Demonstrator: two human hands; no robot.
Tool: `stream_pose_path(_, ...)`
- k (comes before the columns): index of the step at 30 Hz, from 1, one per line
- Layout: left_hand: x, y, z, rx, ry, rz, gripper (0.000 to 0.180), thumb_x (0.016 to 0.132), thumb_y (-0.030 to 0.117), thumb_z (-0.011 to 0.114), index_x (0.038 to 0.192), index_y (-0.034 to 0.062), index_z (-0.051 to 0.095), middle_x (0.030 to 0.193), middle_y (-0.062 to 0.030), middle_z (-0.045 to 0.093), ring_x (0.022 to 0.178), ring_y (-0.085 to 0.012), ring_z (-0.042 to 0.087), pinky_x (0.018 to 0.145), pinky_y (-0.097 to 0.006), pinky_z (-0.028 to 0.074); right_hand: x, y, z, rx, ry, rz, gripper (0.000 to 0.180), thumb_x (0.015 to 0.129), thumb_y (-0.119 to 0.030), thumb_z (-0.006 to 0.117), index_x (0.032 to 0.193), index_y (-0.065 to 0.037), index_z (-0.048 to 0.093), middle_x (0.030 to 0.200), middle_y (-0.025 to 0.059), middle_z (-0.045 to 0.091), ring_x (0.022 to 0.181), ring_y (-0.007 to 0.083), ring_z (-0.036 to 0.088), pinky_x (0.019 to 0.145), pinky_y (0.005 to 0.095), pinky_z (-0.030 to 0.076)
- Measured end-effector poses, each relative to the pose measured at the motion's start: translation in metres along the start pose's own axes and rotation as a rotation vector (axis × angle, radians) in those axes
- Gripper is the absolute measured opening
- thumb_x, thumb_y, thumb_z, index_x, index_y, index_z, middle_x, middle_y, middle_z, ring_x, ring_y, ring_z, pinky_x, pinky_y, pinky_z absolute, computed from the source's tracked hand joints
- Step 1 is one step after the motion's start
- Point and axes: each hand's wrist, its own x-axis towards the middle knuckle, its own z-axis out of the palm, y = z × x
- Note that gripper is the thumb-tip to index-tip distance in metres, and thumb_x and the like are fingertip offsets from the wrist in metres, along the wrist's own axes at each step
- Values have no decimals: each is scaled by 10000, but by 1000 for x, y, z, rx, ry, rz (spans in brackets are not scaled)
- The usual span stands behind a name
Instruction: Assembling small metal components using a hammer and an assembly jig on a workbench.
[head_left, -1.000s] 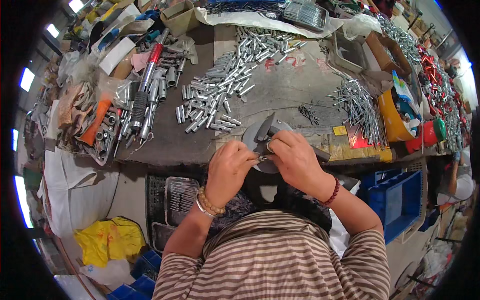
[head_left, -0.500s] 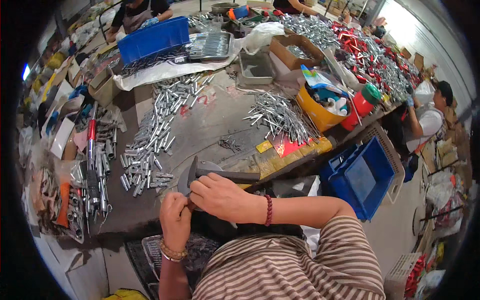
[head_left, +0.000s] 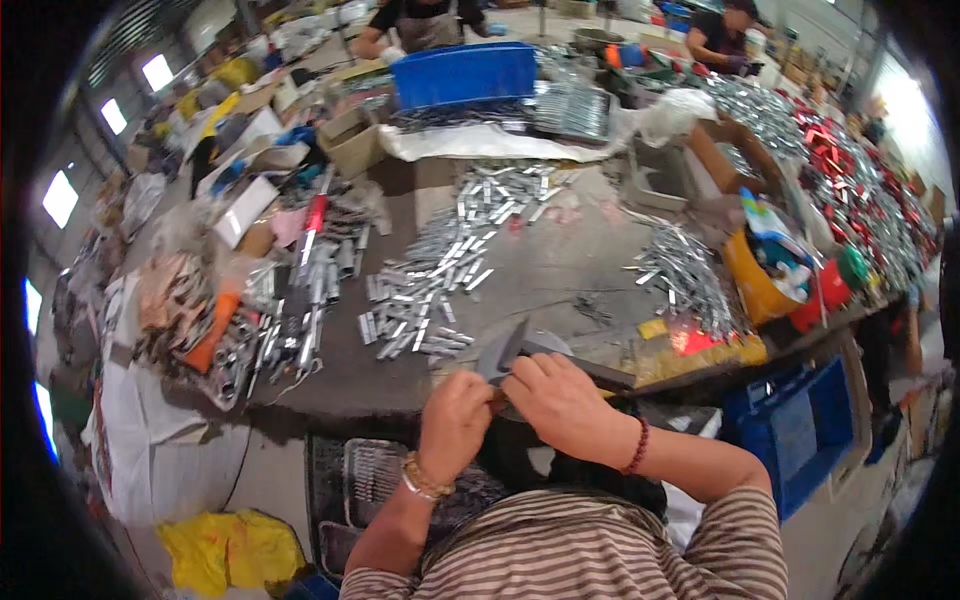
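Just over the table's front edge, my left hand (head_left: 455, 420) and my right hand (head_left: 565, 408) meet, fingers pinched together. Whatever lies between the fingertips is hidden or too small to make out. Right behind them is a round grey metal disc (head_left: 545, 343). A hammer (head_left: 603, 374) lies across it, its head up at the left and its dark handle pointing right, passing behind my right hand. Beyond, to the left, spreads a pile of short silvery metal tubes (head_left: 425, 285). Thinner metal rods (head_left: 685, 275) are heaped at the right, with small dark pins (head_left: 592, 308) between the piles.
Tools and an orange-handled piece (head_left: 212, 335) crowd the table's left. A blue bin (head_left: 465, 75) stands at the back, a yellow tub (head_left: 755, 280) and red container (head_left: 830, 285) at the right. Blue crates (head_left: 795, 430) sit below the right edge. Two people work across the table.
The view has swung to the left, so the table and my hands appear further right. My hands keep their pinch by the disc, and the hammer still lies across it.
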Motion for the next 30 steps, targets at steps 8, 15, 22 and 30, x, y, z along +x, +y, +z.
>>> stream_pose_path(8, 2, 1, -5, 55, 28, -20, 67, 877, 82, 701, 935, 51, 689, 971, -109, 635, 925, -342, 639, 823, -446, 519, 4, 12, 8, 143, 27, 82, 211, 774, -27, 648, 978, -40, 601, 997, 143, 558, 954, 345, 592, 814, 446, 484)
stream_pose_path(15, 7, 0, -6, 13, 25, -66, 89, 860, 71, 745, 923, 29, 698, 930, -107, 617, 879, -309, 637, 780, -402, 510, 7, 22, 12, 197, 87, 145, 205, 809, -12, 695, 989, -21, 598, 987, 157, 567, 939, 385, 599, 802, 477, 493)
stream_pose_path(22, 1, 2, -4, 11, 30, -67, 92, 869, 112, 749, 923, 52, 704, 940, -96, 617, 895, -314, 636, 797, -422, 510, 2, 13, 12, 220, 54, 150, 197, 823, -27, 716, 984, -32, 603, 988, 153, 567, 925, 388, 587, 811, 470, 491)
stream_pose_path(30, -1, -4, 0, 26, 60, -22, 87, 846, 9, 664, 922, 49, 657, 946, -103, 619, 924, -338, 632, 820, -459, 510, 4, -5, 4, -67, -89, 58, 201, 826, -68, 647, 1024, -52, 615, 1019, 110, 574, 966, 323, 590, 883, 441, 484)
